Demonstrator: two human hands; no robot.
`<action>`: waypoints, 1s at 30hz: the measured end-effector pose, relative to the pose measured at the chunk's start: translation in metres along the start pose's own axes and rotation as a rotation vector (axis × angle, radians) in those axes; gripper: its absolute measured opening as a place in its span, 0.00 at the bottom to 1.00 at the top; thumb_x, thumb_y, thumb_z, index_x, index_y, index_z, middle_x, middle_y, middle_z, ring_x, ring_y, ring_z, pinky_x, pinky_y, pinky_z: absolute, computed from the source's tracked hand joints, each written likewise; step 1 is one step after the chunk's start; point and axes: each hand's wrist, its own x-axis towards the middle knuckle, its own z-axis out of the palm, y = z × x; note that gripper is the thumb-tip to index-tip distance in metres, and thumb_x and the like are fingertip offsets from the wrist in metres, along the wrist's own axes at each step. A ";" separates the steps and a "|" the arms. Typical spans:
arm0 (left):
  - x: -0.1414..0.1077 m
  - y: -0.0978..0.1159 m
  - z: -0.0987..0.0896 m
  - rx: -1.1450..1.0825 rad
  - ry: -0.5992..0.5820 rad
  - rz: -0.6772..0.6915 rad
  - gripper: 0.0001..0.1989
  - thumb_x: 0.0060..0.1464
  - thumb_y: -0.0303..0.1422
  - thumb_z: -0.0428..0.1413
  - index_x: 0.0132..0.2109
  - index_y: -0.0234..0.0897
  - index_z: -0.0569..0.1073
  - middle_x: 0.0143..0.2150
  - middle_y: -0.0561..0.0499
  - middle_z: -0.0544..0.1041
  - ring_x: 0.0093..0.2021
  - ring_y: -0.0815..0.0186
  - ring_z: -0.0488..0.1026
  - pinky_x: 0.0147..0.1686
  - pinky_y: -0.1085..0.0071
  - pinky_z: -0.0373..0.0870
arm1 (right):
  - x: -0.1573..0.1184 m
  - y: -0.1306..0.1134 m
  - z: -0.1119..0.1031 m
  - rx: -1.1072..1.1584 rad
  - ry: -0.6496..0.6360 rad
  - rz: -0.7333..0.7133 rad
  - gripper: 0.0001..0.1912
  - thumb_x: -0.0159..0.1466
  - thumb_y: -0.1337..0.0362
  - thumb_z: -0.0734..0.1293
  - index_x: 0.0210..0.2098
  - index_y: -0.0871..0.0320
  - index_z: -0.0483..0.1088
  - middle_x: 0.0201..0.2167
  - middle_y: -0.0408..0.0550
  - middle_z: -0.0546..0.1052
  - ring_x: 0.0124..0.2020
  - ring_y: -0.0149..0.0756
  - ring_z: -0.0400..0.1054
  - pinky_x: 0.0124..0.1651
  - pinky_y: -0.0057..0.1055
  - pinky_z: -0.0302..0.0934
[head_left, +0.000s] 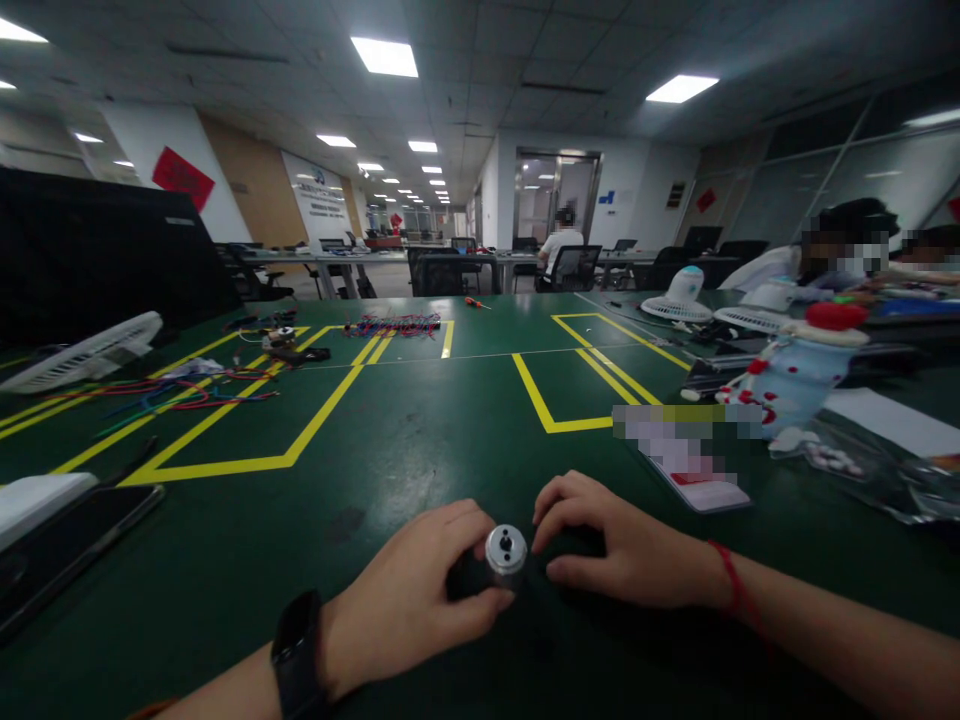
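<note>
A small silver metal cylinder [505,549], with a dark centre and small holes in its top face, stands upright on the green table [420,430]. The fingers and thumb of my left hand [420,590] curl around its left side and hold it. Just to the right of the cylinder is my right hand [611,545], its fingers bent and apart from the thumb, with nothing between them. A gap shows between my right fingertips and the cylinder.
Loose wires [202,385] and a white fan part [86,350] lie at the left, near a dark phone-like device [75,550]. A bundle of wires [394,324] and a screwdriver [474,302] lie farther back. A card [694,475] and blue snowman-like object [802,375] are at the right.
</note>
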 end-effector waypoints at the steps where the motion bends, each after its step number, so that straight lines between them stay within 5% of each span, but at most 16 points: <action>1: 0.000 0.000 0.000 -0.001 0.001 0.004 0.07 0.56 0.35 0.58 0.37 0.38 0.68 0.36 0.53 0.70 0.34 0.64 0.65 0.32 0.70 0.58 | 0.001 0.003 -0.001 0.073 0.032 0.028 0.07 0.61 0.63 0.70 0.39 0.56 0.75 0.43 0.47 0.73 0.45 0.37 0.66 0.50 0.38 0.61; 7: 0.000 0.000 -0.001 -0.013 0.004 0.021 0.07 0.56 0.34 0.58 0.37 0.38 0.67 0.36 0.54 0.69 0.34 0.65 0.65 0.32 0.70 0.58 | 0.006 0.014 -0.004 0.339 0.219 0.307 0.08 0.64 0.61 0.65 0.39 0.60 0.72 0.35 0.46 0.75 0.36 0.34 0.69 0.40 0.33 0.63; 13: 0.000 0.001 0.000 -0.002 0.000 0.002 0.07 0.55 0.33 0.58 0.37 0.38 0.67 0.35 0.54 0.69 0.34 0.65 0.65 0.31 0.71 0.57 | 0.001 -0.002 0.004 -0.080 0.004 -0.014 0.07 0.55 0.67 0.73 0.34 0.57 0.76 0.39 0.46 0.73 0.41 0.37 0.67 0.47 0.37 0.60; 19: 0.001 0.000 0.000 0.002 0.005 0.028 0.06 0.55 0.33 0.57 0.38 0.38 0.68 0.35 0.53 0.70 0.34 0.65 0.65 0.33 0.70 0.58 | 0.012 -0.024 0.012 0.107 0.280 -0.019 0.04 0.61 0.65 0.71 0.36 0.58 0.75 0.36 0.45 0.70 0.37 0.32 0.66 0.39 0.29 0.61; 23: 0.000 0.000 0.001 0.006 0.008 0.034 0.06 0.55 0.32 0.57 0.39 0.38 0.68 0.36 0.53 0.70 0.35 0.64 0.66 0.34 0.69 0.60 | 0.018 -0.037 0.014 0.054 0.233 -0.064 0.04 0.61 0.67 0.70 0.37 0.57 0.75 0.37 0.45 0.70 0.39 0.32 0.66 0.41 0.29 0.62; 30: 0.000 -0.002 0.005 0.002 0.015 0.028 0.06 0.54 0.32 0.57 0.39 0.38 0.68 0.36 0.53 0.70 0.36 0.64 0.66 0.35 0.69 0.60 | 0.015 -0.033 0.012 -0.362 0.171 -0.313 0.08 0.66 0.67 0.64 0.43 0.57 0.73 0.39 0.49 0.73 0.39 0.37 0.65 0.42 0.36 0.57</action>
